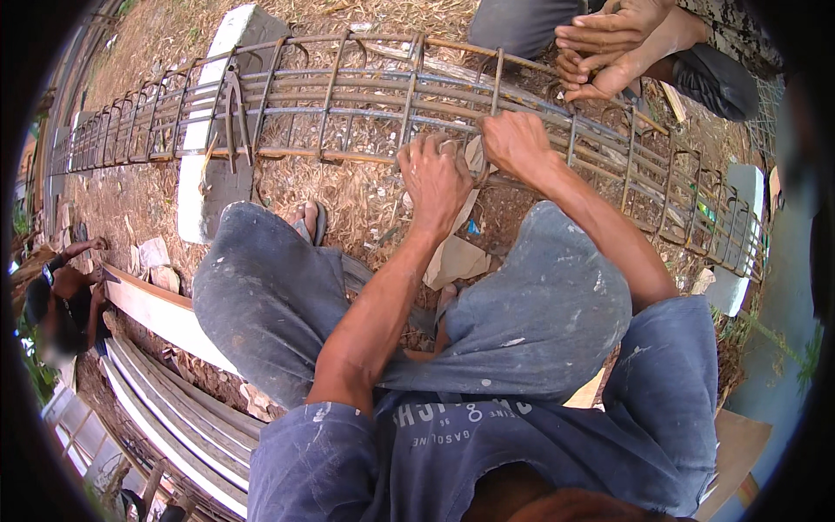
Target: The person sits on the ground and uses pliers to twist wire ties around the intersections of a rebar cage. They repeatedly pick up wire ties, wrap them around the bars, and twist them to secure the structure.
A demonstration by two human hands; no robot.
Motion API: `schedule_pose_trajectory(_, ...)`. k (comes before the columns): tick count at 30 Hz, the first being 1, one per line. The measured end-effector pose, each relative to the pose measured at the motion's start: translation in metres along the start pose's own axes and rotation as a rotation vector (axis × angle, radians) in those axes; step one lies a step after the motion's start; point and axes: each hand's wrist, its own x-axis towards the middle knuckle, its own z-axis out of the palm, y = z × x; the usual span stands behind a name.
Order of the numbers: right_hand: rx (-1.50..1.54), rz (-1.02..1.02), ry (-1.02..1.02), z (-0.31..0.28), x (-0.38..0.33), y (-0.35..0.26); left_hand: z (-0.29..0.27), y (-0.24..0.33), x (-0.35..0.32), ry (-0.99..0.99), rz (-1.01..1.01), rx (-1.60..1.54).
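A long rebar cage (365, 110) of rusty bars and rectangular stirrups runs across in front of me. My left hand (432, 178) is closed over its near lower bar, the fingers curled round it. Just to the right, my right hand (519, 146) is closed at a stirrup on the same cage; its fingertips are partly hidden, and any small thing in them does not show. A pair of pincers (233, 109) hangs from the bars farther left, handles pointing down toward me.
A white-and-grey block (202, 165) supports the cage at left, another block (739, 204) at right. Across the cage, a co-worker's hands (613, 48) are close together. Long boards (174, 391) lie at lower left, near another person (65, 296). Dry leaves cover the soil.
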Motion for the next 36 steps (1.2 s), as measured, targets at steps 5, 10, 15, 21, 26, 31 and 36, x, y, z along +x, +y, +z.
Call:
schedule_pose_trajectory(5,-0.047,0.037,-0.254,-0.023,0.015,-0.004,0.023,-0.003,0.012,-0.511,-0.119,-0.138)
schedule_pose_trajectory(10,0.234,-0.024,-0.154,0.001,0.006,0.034,0.044,0.007,0.021,-0.673,-0.219,-0.164)
schedule_pose_trajectory(15,0.260,-0.021,-0.120,-0.008,-0.012,0.027,0.057,-0.003,0.012,-0.563,-0.199,-0.124)
schedule_pose_trajectory(21,0.189,0.054,-0.091,-0.006,-0.015,0.015,0.034,-0.003,0.026,-0.546,-0.051,-0.215)
schedule_pose_trajectory(26,0.273,0.292,0.012,-0.005,-0.031,0.003,0.021,0.005,0.037,-0.332,0.205,-0.149)
schedule_pose_trajectory(31,0.445,0.284,0.015,0.006,-0.038,-0.006,0.027,-0.022,0.070,-0.359,0.446,-0.281)
schedule_pose_trajectory(36,0.696,0.418,0.079,0.007,-0.052,-0.009,0.027,-0.007,0.061,-0.317,0.017,-0.567)
